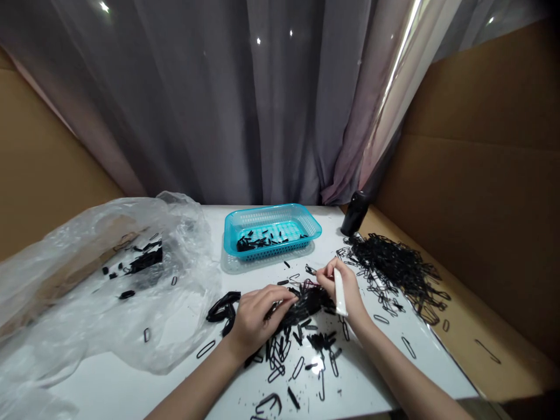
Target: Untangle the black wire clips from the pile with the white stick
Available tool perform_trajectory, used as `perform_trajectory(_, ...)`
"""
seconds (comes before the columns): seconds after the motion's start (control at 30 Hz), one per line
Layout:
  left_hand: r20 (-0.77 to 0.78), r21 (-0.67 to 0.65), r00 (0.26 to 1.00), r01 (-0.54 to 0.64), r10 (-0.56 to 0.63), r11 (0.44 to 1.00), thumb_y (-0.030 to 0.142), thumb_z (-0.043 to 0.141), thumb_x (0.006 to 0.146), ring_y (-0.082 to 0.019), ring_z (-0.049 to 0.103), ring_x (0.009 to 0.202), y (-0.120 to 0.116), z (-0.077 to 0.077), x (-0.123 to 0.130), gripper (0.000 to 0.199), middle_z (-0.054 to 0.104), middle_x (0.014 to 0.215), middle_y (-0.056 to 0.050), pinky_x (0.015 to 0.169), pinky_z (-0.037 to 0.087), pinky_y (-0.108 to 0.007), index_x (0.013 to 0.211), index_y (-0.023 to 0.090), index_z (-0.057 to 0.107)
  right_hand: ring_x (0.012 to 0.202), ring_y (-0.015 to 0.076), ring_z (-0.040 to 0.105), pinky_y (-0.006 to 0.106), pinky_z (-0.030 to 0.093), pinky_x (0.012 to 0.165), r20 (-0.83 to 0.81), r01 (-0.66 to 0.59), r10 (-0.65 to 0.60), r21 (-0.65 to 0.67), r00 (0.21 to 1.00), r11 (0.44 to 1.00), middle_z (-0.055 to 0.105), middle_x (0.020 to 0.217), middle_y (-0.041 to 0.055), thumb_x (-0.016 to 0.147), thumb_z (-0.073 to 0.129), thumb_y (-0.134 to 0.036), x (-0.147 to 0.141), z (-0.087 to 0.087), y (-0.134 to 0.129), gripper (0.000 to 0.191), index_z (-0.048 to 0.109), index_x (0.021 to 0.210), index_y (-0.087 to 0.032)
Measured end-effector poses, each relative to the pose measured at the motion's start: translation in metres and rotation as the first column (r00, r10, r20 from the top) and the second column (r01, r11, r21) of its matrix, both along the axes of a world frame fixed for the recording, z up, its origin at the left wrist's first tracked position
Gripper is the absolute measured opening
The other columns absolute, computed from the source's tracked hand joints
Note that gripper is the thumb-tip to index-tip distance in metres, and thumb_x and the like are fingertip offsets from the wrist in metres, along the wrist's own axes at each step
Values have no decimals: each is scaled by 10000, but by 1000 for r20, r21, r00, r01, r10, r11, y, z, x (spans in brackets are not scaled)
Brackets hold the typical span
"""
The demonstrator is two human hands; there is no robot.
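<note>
My left hand [262, 312] rests at the left side of a black pile [308, 306] of small pieces, thumb and forefinger brought together; whatever lies between the fingertips is hidden. In my closed right hand [343, 286] is a slim tool with a white handle [340, 294] that sticks out toward my wrist. The tool's working end is too small to make out near the fingertips. Around both hands lie loose black oval loops [276, 364] and short black strips [294, 398]. A thicker bundle of black pieces [224, 306] lies left of my left hand.
Behind the pile stands a blue plastic basket [273, 251] holding small black strips. A clear plastic bag [184, 315] with black pieces spreads over the left side. At right are a big heap of black loops [394, 268] and a black cylinder [355, 213]. Cardboard walls [490, 146] flank the table.
</note>
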State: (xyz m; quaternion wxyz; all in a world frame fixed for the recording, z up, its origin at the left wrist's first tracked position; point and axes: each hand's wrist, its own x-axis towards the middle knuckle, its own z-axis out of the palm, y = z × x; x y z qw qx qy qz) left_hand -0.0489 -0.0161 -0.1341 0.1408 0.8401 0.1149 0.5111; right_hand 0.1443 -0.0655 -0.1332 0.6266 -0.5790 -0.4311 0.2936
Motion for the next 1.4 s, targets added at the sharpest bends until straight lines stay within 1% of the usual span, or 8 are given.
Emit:
perform_trajectory(0.17, 38, -438, 987, -122, 155, 890, 256, 654, 876, -71, 500, 429, 0, 4, 5, 82, 715, 756, -3, 440, 408, -196, 837, 183, 659, 576, 138, 486, 259, 363, 585, 50, -79, 79, 3, 996, 997, 540, 631, -48, 738, 653, -287, 3, 6, -2, 251, 409, 699, -239)
perform_trajectory(0.33, 84, -721, 988, -32, 133, 693, 348, 650, 860, -162, 701, 719, 6, 5, 7, 169, 738, 880, -36, 555, 487, -206, 878, 181, 664, 554, 133, 475, 251, 353, 552, 113, -246, 249, -44, 962, 968, 539, 620, -44, 751, 675, -286, -7, 9, -8, 222, 470, 692, -225)
perform_trajectory(0.67, 83, -838, 991, 15, 101, 545, 367, 656, 840, -215, 706, 898, 18, 4, 8, 190, 772, 831, -45, 877, 489, -311, 862, 179, 652, 780, 214, 660, 303, 451, 720, 317, -155, 190, -135, 929, 979, 696, 764, 22, 820, 660, -324, -3, 8, -10, 185, 545, 722, -217)
perform_trajectory(0.83, 47, -876, 992, -14, 114, 483, 392, 674, 807, -233, 700, 917, 19, 4, 8, 221, 780, 835, -62, 863, 484, -315, 848, 175, 657, 606, 164, 573, 267, 418, 599, 327, -187, 236, -175, 915, 967, 651, 663, -10, 836, 657, -362, -5, 10, -12, 214, 542, 726, -219)
perform_trajectory(0.97, -17, -939, 999, -30, 39, 344, 429, 682, 789, -247, 679, 965, 21, 0, 9, 408, 773, 1011, -107, 768, 483, -307, 1089, 155, 650, 580, 157, 563, 265, 417, 584, 266, -183, 215, -141, 940, 973, 638, 628, -17, 853, 650, -401, -3, 10, -12, 246, 526, 739, -223)
perform_trajectory(1.07, -34, -963, 999, -39, 22, 268, 456, 703, 760, -203, 659, 784, 20, 0, 10, 603, 740, 1123, -130, 592, 430, -269, 1263, 155, 560, 588, 157, 558, 270, 414, 585, 263, -181, 212, -138, 941, 974, 623, 645, -16, 859, 645, -408, -4, 10, -12, 250, 522, 745, -223)
perform_trajectory(1.23, 65, -960, 998, 63, -5, 274, 513, 653, 800, -78, 431, 512, 18, 5, 12, 489, 720, 1112, -90, 507, 329, -234, 1146, 168, 632, 672, 162, 572, 290, 433, 651, 250, -213, 230, -94, 940, 972, 627, 748, 0, 855, 656, -355, -12, 9, -13, 171, 566, 813, -216)
perform_trajectory(1.4, 171, -955, 984, 176, -41, 238, 523, 718, 758, -76, 450, 573, 18, 5, 11, 482, 688, 999, -56, 542, 342, -212, 1066, 157, 659, 885, 188, 621, 331, 480, 789, -77, -466, 461, -61, 884, 883, 648, 1019, 50, 783, 750, -334, -30, -6, -12, 269, 537, 900, -219)
